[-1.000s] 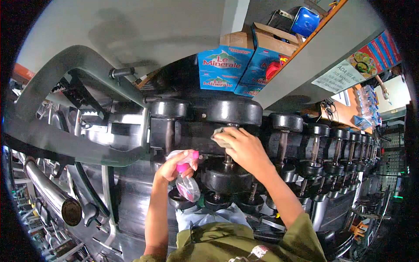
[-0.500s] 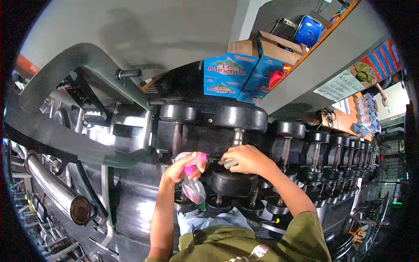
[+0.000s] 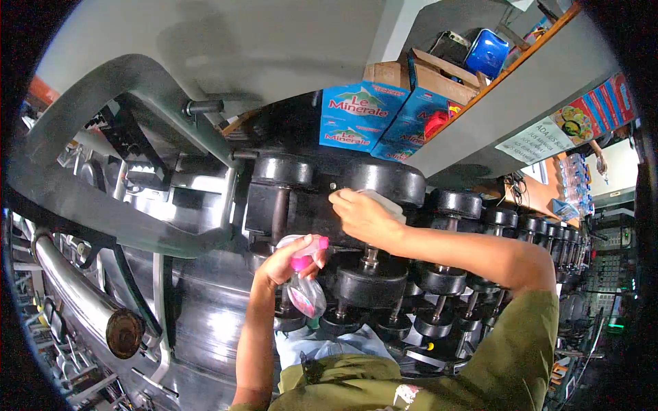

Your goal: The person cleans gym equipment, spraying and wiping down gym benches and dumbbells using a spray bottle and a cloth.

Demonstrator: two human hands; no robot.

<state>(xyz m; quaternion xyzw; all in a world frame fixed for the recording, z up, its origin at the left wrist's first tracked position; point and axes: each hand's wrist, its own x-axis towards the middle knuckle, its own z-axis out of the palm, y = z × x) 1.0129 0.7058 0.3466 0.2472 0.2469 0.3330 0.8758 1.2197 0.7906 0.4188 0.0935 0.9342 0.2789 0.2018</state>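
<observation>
My left hand [image 3: 288, 260] is wrapped round the neck of a clear spray bottle [image 3: 306, 294] with a pink nozzle, held in front of the dumbbells. My right hand [image 3: 363, 218] grips a light grey cloth [image 3: 382, 205] against the far head of a large black dumbbell [image 3: 371, 282]. The hand covers part of that dumbbell's metal handle. Left of it lies another black dumbbell [image 3: 282, 171], its far head and handle in view.
More dumbbells [image 3: 458, 204] line the rack to the right. Blue cartons [image 3: 356, 109] stand behind it. A grey machine frame [image 3: 51, 164] with a metal cylinder [image 3: 86, 291] is at the left. A counter [image 3: 541, 188] holds bottles at the right.
My right hand has moved from the dumbbell's near head to its far head, taking the cloth along. My left hand still holds the bottle in nearly the same place.
</observation>
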